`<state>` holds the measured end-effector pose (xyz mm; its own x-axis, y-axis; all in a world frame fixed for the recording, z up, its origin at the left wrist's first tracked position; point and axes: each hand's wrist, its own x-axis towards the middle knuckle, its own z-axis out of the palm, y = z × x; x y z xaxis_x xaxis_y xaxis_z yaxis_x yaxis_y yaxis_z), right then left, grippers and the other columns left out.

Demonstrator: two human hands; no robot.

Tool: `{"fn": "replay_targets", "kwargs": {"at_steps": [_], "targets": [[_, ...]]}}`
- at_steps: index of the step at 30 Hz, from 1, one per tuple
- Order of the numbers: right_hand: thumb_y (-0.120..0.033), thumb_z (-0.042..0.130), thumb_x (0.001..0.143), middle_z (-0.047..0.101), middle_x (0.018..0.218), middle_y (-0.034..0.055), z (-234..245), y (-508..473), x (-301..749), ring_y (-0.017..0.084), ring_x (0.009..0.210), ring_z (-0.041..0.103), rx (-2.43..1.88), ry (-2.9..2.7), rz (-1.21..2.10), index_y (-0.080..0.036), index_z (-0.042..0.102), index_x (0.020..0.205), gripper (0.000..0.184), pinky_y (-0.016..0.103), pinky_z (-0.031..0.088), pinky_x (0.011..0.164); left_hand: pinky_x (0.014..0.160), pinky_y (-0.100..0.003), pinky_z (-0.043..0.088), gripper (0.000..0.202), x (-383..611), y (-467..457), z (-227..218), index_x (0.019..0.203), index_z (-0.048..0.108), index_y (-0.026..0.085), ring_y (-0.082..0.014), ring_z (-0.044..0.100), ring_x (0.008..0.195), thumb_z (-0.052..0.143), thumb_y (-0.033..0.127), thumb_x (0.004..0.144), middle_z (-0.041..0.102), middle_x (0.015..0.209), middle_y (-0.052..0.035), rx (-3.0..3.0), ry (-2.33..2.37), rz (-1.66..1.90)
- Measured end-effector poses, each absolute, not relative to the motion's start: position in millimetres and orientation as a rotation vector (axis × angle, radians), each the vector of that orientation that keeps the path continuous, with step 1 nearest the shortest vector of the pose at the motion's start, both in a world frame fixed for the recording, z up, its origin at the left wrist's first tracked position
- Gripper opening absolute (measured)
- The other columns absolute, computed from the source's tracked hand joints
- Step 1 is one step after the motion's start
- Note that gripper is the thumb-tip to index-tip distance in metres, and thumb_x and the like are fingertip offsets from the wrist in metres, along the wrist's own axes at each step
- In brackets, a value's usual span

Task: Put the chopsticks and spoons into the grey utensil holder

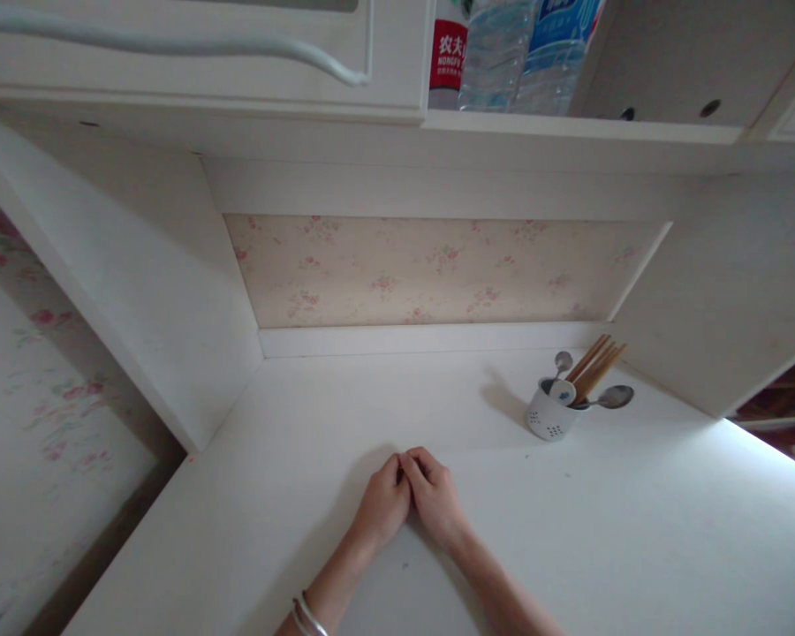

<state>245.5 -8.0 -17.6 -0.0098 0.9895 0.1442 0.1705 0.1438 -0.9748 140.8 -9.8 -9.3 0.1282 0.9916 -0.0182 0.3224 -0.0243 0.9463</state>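
Note:
My left hand (382,502) and my right hand (435,496) rest side by side on the white countertop (636,530), knuckles touching. Both have their fingers curled under into loose fists. Nothing shows inside either one. A silver bangle (308,616) circles my left wrist. The nearest object is a white perforated utensil holder (553,413) to the right and farther back, holding wooden chopsticks (596,364) and metal spoons (613,397).
Floral wallpaper (424,269) backs the counter niche, with white cabinet walls at either side. Overhead, an open shelf carries water bottles (523,53) and a red-labelled bottle (447,53) beside a closed cabinet door (192,44).

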Motion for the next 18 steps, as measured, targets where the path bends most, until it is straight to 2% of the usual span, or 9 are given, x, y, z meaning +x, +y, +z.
{"fn": "replay_targets", "kwargs": {"at_steps": [18], "targets": [[-0.046,0.051,0.088,0.068,0.075,0.0035,-18.8,-8.5,246.1,0.019,0.074,0.060,-1.224,-1.388,1.009,-0.018,0.066,0.079,0.033,0.027,0.045,0.070,0.080,-0.027,0.045,0.024,140.5,-9.3,-10.7,0.092,0.061,0.018,-0.0203,0.063,0.092,0.040,0.029,0.089,0.070,0.095,-0.0086,1.536,1.335,0.928]]}}
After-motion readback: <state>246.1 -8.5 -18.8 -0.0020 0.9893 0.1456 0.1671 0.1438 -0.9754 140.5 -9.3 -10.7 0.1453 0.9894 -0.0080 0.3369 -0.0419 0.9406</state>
